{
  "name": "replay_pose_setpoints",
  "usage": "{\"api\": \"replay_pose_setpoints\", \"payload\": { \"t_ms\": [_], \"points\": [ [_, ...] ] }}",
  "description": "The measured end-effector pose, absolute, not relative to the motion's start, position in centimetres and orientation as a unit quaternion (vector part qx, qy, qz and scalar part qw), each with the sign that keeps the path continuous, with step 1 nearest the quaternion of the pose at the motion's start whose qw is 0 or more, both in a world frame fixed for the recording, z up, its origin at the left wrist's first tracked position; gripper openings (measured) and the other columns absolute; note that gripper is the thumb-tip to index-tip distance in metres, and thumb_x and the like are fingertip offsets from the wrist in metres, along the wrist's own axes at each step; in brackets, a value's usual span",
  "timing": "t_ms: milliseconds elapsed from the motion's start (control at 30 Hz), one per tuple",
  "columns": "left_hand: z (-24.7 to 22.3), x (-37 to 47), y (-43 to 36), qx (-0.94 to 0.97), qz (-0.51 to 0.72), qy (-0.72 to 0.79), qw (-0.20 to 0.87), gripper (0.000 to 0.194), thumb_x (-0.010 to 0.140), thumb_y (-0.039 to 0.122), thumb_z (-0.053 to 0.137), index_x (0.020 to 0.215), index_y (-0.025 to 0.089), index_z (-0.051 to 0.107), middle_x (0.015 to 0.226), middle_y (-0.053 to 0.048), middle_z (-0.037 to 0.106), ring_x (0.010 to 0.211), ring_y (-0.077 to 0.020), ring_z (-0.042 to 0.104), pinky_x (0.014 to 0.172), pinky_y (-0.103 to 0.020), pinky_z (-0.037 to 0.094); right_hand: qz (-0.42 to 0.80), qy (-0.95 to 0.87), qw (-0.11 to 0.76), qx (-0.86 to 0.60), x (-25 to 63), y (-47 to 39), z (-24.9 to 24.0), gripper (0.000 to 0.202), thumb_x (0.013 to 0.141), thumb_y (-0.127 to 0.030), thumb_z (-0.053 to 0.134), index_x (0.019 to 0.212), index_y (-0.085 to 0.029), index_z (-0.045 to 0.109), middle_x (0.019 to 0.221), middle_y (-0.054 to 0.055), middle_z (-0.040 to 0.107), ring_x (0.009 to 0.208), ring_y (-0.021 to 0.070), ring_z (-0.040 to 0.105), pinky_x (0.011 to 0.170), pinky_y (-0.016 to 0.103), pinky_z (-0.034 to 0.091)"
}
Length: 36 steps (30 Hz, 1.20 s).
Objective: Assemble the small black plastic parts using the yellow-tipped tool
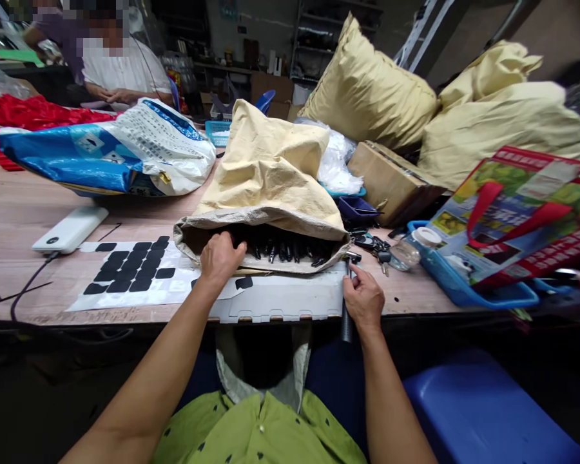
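Note:
A cream cloth bag lies on the table with its mouth facing me. Inside the mouth sit several slim black pieces with shiny spots; their kind is unclear. My left hand reaches into the left part of the opening, fingers curled, the fingertips lost in the dark. Whatever they pinch is hidden. At the bag's right corner my right hand is closed round a small hammer, metal head up, dark handle hanging past the table edge. Left of the bag, black rounded-square stickers cover a white sheet.
A white power bank with a cable and a blue-white sack are at left. Keys, a clear bottle and a blue basket with a red shopping bag stand right. A person sits opposite.

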<state>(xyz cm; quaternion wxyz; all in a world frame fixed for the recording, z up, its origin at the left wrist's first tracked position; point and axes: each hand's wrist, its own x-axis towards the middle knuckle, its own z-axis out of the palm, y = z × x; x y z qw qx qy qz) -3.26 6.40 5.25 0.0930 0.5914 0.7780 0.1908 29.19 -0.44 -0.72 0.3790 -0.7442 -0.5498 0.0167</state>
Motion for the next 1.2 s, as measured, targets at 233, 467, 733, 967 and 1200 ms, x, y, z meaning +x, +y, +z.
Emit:
{"api": "replay_pose_setpoints", "payload": {
  "t_ms": [233, 467, 733, 967, 1200],
  "points": [
    [3.0, -5.3, 6.0, 0.614, 0.164, 0.770, 0.056, 0.031, 0.086, 0.045, 0.062, 0.098, 0.018, 0.072, 0.101, -0.014, 0.072, 0.094, -0.0334, 0.067, 0.076, -0.039, 0.050, 0.036, -0.524, 0.366, -0.768, 28.6, -0.5, -0.1, 0.049, 0.084, -0.042, 0.054, 0.123, -0.018, 0.071, 0.079, 0.002, 0.065, 0.077, 0.0194, 0.060, 0.079, 0.031, 0.043],
    [2.4, -1.4, 1.1, 0.793, 0.276, 0.520, 0.155, 0.014, 0.087, 0.035, 0.070, 0.093, 0.022, 0.068, 0.092, -0.003, 0.069, 0.090, -0.0216, 0.059, 0.080, -0.032, 0.044, 0.061, -0.486, 0.264, -0.831, 28.1, 0.1, 1.1, 0.042, 0.084, -0.048, 0.066, 0.113, -0.018, 0.064, 0.083, 0.002, 0.067, 0.079, 0.0199, 0.059, 0.070, 0.028, 0.034],
    [0.1, 0.7, 1.1, 0.815, 0.254, 0.482, 0.196, 0.020, 0.082, 0.041, 0.078, 0.093, 0.025, 0.072, 0.090, -0.001, 0.068, 0.092, -0.0229, 0.056, 0.084, -0.037, 0.037, 0.064, -0.461, 0.250, -0.849, 28.2, 0.3, 1.6, 0.013, 0.084, -0.032, 0.059, 0.084, -0.021, 0.066, 0.077, 0.004, 0.068, 0.076, 0.0204, 0.058, 0.066, 0.029, 0.031],
    [0.5, 0.7, 0.9, 0.806, 0.260, 0.493, 0.202, 0.016, 0.081, 0.034, 0.078, 0.091, 0.024, 0.071, 0.088, -0.001, 0.068, 0.094, -0.0227, 0.056, 0.083, -0.036, 0.037, 0.115, -0.410, 0.407, -0.808, 27.7, -2.2, 0.8, 0.032, 0.083, -0.046, 0.056, 0.098, -0.020, 0.067, 0.072, 0.001, 0.065, 0.067, 0.0191, 0.059, 0.065, 0.028, 0.040],
    [0.5, 0.7, 1.0, 0.790, 0.267, 0.505, 0.224, 0.015, 0.080, 0.032, 0.079, 0.091, 0.024, 0.073, 0.091, -0.001, 0.070, 0.095, -0.0223, 0.057, 0.084, -0.037, 0.038, 0.181, -0.419, 0.440, -0.773, 28.3, -6.4, 2.1, 0.055, 0.084, -0.046, 0.054, 0.126, -0.012, 0.064, 0.069, 0.001, 0.062, 0.055, 0.0169, 0.056, 0.052, 0.028, 0.043]
  ]
}}
